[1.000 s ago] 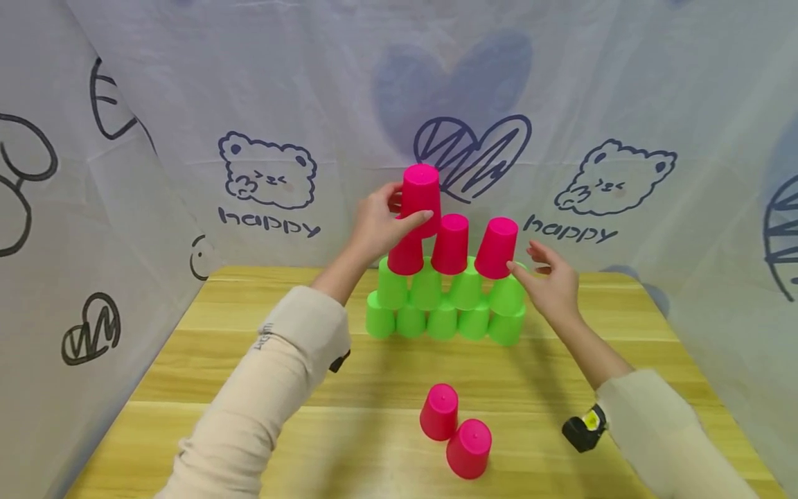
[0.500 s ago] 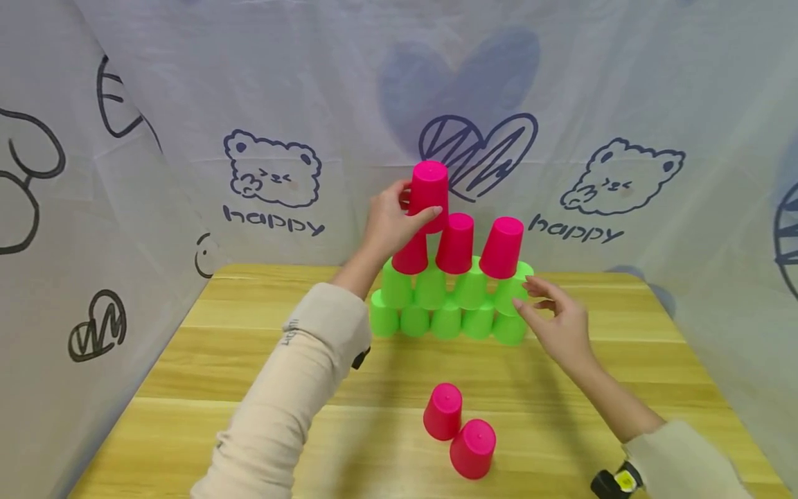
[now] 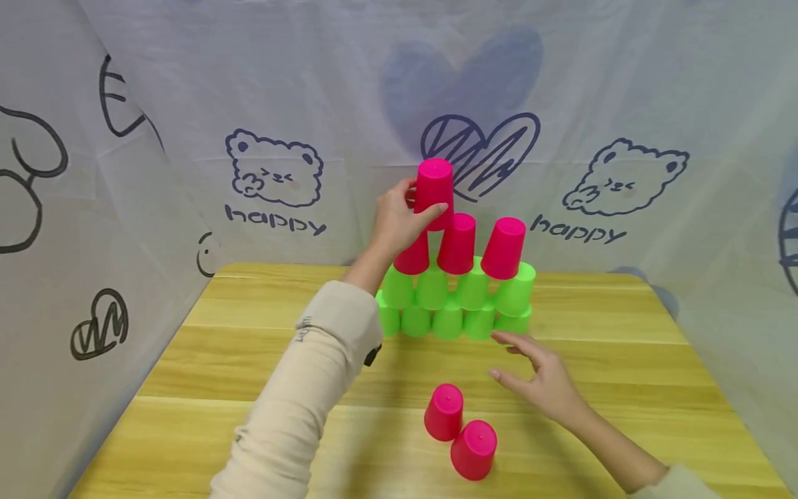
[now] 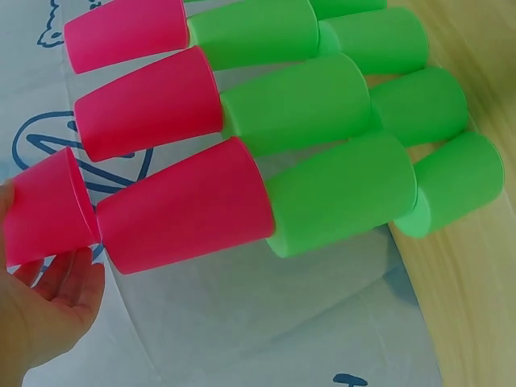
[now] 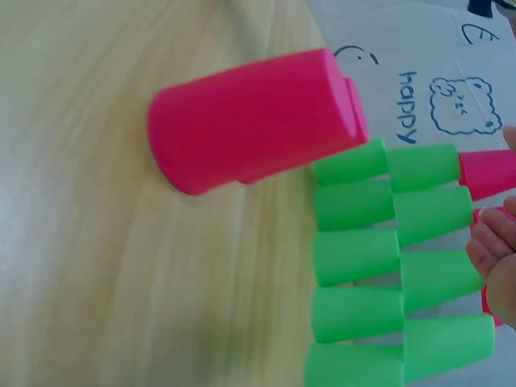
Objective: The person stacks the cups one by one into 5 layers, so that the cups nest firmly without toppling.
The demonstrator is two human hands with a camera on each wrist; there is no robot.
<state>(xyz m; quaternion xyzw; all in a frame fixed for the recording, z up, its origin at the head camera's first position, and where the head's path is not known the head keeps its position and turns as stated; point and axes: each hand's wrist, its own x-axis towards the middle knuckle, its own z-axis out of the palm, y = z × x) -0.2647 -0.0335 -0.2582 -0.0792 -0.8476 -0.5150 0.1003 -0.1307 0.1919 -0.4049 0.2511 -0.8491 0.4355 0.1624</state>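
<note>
My left hand (image 3: pixel 402 220) holds an upside-down pink cup (image 3: pixel 434 184) at the top of a stack, thumb on its near side. In the left wrist view, the held cup's (image 4: pixel 50 208) rim meets or nearly meets the base of a pink cup (image 4: pixel 189 205). Below are a row of three pink cups, including the middle one (image 3: pixel 457 244) and right one (image 3: pixel 503 248), then two rows of green cups (image 3: pixel 447 320). My right hand (image 3: pixel 542 378), fingers apart and holding nothing, hovers in front of the stack, near two loose pink cups (image 3: pixel 444 414) (image 3: pixel 474 450).
The stack stands toward the back of a wooden table (image 3: pixel 249 388). A pale cloth (image 3: pixel 349 90) with bear and heart drawings hangs behind and at both sides. Both loose cups stand upside down near the front, close together.
My right hand has moved from the stack's right side down toward the loose cups. My left hand, with its cup, has shifted slightly right over the pink row.
</note>
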